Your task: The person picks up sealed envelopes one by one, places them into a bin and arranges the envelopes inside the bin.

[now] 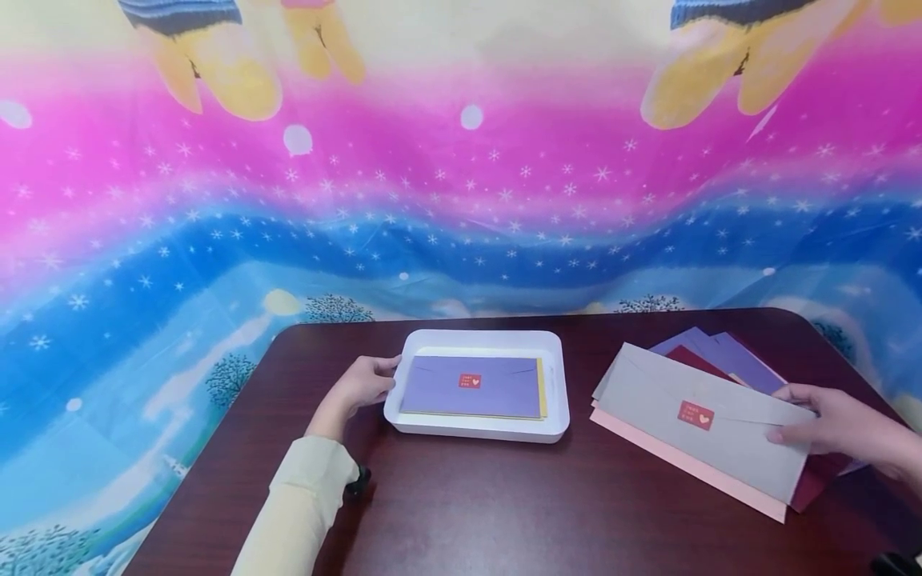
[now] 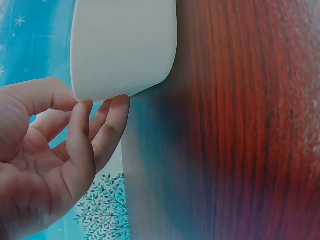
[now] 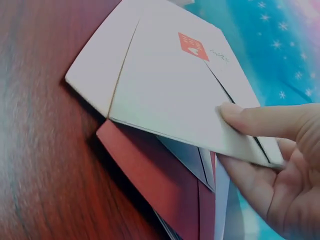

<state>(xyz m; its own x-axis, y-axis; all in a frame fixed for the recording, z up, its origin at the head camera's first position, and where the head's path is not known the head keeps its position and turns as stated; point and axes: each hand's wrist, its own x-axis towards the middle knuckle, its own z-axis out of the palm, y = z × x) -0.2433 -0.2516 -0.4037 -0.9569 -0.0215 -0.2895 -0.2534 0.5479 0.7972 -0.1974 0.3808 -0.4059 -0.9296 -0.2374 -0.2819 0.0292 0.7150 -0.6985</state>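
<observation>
My right hand pinches a grey envelope near its right end, thumb on top and fingers beneath, as the right wrist view also shows. This envelope bears a red heart sticker. It is lifted at an angle over a fanned pile, where a pink envelope, a dark red envelope and purple envelopes show. A white tray holds a purple envelope with a yellow one partly hidden under it. My left hand grips the tray's left edge, fingertips against its outer wall.
Tray and envelope pile stand on a dark wood-grain table with rounded corners. Just behind its back edge hangs a colourful cloth printed with snowflakes and mittens. A dark band sits at the left sleeve's cuff.
</observation>
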